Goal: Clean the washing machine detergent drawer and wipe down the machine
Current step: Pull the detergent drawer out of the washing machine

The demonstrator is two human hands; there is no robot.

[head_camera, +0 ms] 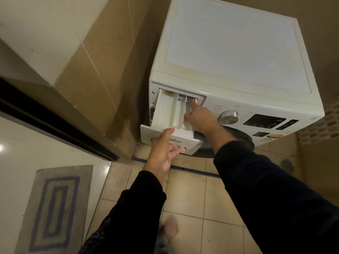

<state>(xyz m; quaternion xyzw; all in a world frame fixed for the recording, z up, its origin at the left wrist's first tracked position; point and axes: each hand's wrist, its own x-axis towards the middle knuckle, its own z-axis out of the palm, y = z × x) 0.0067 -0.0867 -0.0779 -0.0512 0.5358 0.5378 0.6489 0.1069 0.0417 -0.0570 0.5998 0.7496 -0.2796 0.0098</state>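
The white plastic drawer point(169, 114) hangs pulled out of the washer point(238, 57), yellow-orange residue spotting its compartments; the left hand point(163, 145) grips its front panel, thumb on top, while the right hand point(199, 117) pokes one straight finger into the rear slot. The boxy, glossy machine stands on beige floor tiles point(200, 204) against a tan tiled wall point(102, 70), a grey-and-blue rectangular mat point(55, 208) lying well to the left.
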